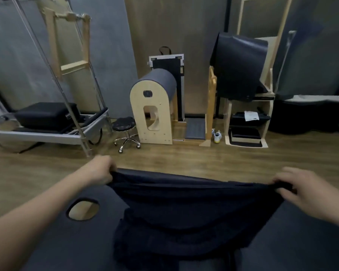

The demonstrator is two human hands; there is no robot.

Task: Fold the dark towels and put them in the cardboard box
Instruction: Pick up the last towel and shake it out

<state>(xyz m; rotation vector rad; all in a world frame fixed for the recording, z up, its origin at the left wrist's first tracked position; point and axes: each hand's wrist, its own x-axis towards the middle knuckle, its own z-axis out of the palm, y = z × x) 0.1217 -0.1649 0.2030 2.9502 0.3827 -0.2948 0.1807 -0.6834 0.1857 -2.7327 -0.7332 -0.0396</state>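
Observation:
A dark towel [184,208] hangs stretched between my two hands above a dark padded table [47,241]. My left hand [102,169] grips the towel's upper left corner. Over at the upper right corner, my right hand [299,188] pinches the cloth with curled fingers. The towel's top edge runs nearly straight between them, and its lower part drapes in folds onto the table. No cardboard box is in view.
The table has an oval face hole [83,210] near my left forearm. Beyond lies a wooden floor [184,159] with a rolling stool [125,132], a wooden arched barrel [153,110], a metal-framed bed [47,122] at left and wooden shelving [247,122] at right.

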